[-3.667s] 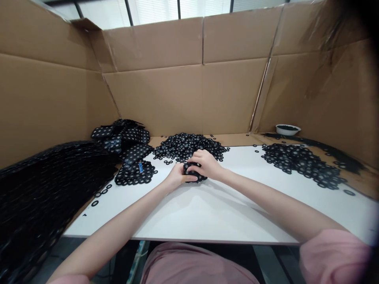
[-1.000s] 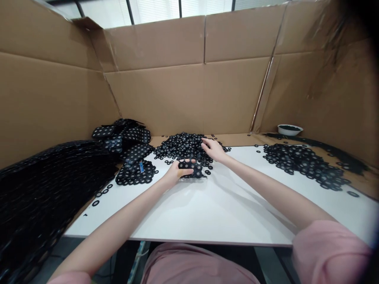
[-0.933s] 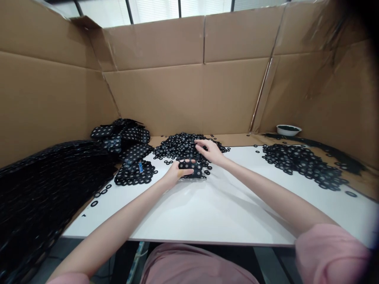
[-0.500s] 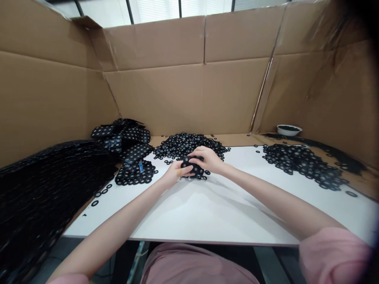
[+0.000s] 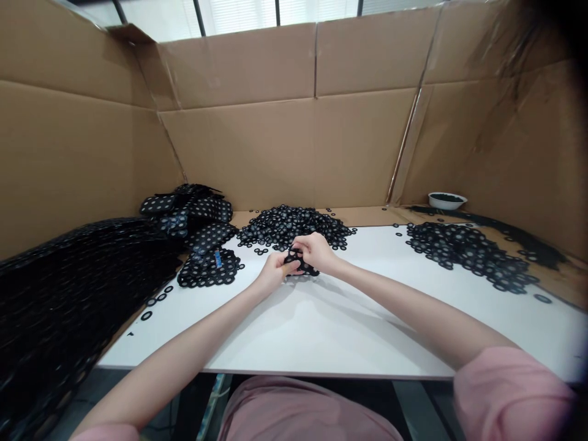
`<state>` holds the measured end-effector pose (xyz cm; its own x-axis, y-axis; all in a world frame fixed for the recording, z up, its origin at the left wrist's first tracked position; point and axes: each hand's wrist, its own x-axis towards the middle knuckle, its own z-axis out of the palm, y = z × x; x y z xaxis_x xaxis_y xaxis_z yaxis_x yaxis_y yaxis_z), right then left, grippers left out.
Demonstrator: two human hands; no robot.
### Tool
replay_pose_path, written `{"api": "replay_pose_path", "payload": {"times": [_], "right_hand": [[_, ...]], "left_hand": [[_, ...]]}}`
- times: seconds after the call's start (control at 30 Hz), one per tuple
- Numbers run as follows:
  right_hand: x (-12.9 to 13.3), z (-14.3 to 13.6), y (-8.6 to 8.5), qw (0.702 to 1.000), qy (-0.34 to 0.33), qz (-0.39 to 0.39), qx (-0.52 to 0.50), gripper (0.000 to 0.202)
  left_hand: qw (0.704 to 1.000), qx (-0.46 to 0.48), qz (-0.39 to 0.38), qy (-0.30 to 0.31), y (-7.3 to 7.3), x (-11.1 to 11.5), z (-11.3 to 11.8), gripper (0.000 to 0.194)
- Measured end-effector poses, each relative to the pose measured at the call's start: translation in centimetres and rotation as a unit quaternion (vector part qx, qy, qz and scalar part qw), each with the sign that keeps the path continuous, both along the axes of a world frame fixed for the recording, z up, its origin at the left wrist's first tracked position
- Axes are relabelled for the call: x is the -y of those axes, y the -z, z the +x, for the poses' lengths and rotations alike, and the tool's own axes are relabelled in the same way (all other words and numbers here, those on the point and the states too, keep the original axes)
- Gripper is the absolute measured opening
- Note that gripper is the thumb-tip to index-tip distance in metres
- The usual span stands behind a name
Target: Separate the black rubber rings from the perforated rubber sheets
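A small black perforated sheet point(image 5: 307, 267) with rows of round holes is between my hands, just above the white board. My left hand point(image 5: 273, 272) grips its left side, with the thumb lying across the front. The fingers of my right hand point(image 5: 316, 251) are pinched at the sheet's upper edge; what lies right between the fingertips is too small to make out. Right behind my hands spreads a heap of black rings point(image 5: 280, 223). To the left of them lies a stack of perforated black pieces point(image 5: 206, 272) with a blue label point(image 5: 218, 258).
Dotted black sheets point(image 5: 202, 208) are piled at the back left, beside a large mass of black strips point(image 5: 82, 282). Another ring heap point(image 5: 463, 251) lies right, near a white bowl point(image 5: 447, 200). Cardboard walls point(image 5: 275, 141) enclose the white board point(image 5: 321, 343).
My right hand has moved slightly down and left, its fingers now bunched at the sheet's upper edge. The loose rings seen beside the sheet's right side no longer show there.
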<state>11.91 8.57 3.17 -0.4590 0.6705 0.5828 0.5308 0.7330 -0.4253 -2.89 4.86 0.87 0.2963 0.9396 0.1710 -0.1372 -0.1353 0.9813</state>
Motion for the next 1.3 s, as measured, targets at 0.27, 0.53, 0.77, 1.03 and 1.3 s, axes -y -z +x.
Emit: {"api": "replay_pose_path", "payload": {"times": [0.27, 0.53, 0.77, 1.03, 1.3], "right_hand": [[-5.5, 1.8, -0.9, 0.982, 0.116, -0.071, -0.129, 0.031], [-2.4, 3.3, -0.7, 0.998, -0.042, 0.047, -0.030, 0.024], [-1.1, 1.9, -0.2, 0.984, -0.096, -0.117, -0.089, 0.035], [-4.3, 11.7, -3.1, 0.913, 0.214, -0.152, -0.313, 0.037], [-3.4, 22.9, -1.8, 0.864, 0.501, -0.026, 0.036, 0.043]], "left_hand": [[0.998, 0.042, -0.018, -0.041, -0.2, -0.2, -0.8, 0.038], [0.997, 0.064, 0.000, -0.045, -0.5, -0.9, -1.2, 0.040], [0.998, 0.028, 0.045, -0.034, -1.2, -0.4, -0.8, 0.039], [0.997, 0.025, 0.051, -0.053, -1.0, -0.3, -1.6, 0.034], [0.998, 0.047, 0.019, -0.027, -1.2, -0.1, -1.1, 0.038]]}}
